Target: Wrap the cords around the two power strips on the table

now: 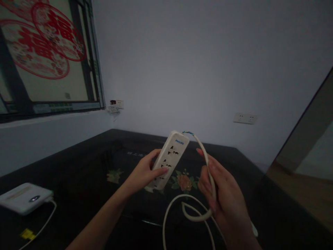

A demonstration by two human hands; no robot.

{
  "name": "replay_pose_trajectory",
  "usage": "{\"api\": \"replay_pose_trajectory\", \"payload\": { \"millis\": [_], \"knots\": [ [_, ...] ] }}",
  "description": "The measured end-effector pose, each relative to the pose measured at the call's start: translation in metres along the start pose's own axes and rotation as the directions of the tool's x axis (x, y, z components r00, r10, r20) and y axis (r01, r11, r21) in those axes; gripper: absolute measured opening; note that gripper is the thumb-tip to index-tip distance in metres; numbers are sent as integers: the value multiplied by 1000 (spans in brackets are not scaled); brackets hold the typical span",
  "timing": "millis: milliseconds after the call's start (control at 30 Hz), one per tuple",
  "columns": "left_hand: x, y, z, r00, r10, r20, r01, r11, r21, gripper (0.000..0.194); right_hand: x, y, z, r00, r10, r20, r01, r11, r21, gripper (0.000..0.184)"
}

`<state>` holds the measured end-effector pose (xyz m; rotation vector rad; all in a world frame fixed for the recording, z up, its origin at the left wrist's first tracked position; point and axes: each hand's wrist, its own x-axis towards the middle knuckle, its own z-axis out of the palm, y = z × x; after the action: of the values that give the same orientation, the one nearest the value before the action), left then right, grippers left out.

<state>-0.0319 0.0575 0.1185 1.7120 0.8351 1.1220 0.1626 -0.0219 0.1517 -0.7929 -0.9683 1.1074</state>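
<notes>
The white Philips power strip (170, 158) is held at a slant over the glossy black tabletop (85, 187), its far end leaning to the right. It is a slim bar with rounded corners, blue PHILIPS lettering near the far end, and dark-slotted multi-pin sockets in a row below; two show clearly, and the next is partly covered by the thumb. At the far end, thin twisted wires (188, 132), blue with some green, show bare of the outer sheath before the off-white cord (204, 152) begins.

The left hand (147, 170) grips the lower part of the strip, thumb across its face and fingers around the left edge. The right hand (223, 187) has its fingers curled around the cord, one fingertip pointing towards the strip without touching it. Below, the cord bends into loops, passing near a printed orange flower (184, 182) with green leaves on the tabletop
</notes>
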Motion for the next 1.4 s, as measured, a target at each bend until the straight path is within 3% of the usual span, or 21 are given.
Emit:
{"api": "replay_pose_trajectory", "payload": {
  "millis": [133, 300, 433, 667, 867, 967, 1167, 1400],
  "knots": [
    [0, -3, 11, 997, 62, -53, -58, 996, 68, 48, -10, 21, 15, 995, 8, 97, 13, 976, -217, 61],
    [-4, 2, 24, 996, 81, -49, -82, 996, -30, 51, -11, 47, 24, 975, -127, 183, 203, 849, -489, 60],
    [-6, 6, 33, 997, 61, -40, -65, 991, -119, 52, -8, 59, 22, 952, -228, 205, 306, 652, -693, 61],
    [-7, 9, 38, 1000, -8, 10, 11, 968, -251, 57, -6, 56, 20, 928, -301, 221, 314, 307, -899, 62],
    [-8, 10, 35, 996, 16, 86, 11, 951, -308, 57, -6, 46, 23, 941, -254, 224, 199, -123, -972, 60],
    [-9, 7, 35, 993, 36, 116, -2, 960, -279, 55, -8, 39, 26, 965, -196, 174, 119, -266, -957, 60],
    [-10, 0, 46, 995, 82, 51, -70, 978, -196, 66, -10, 28, 29, 995, -32, 97, 80, -354, -932, 61],
    [-10, -3, 48, 994, -44, 100, 71, 955, -287, 68, -8, 31, 22, 990, -12, 142, 129, -336, -933, 59]
  ]
}}
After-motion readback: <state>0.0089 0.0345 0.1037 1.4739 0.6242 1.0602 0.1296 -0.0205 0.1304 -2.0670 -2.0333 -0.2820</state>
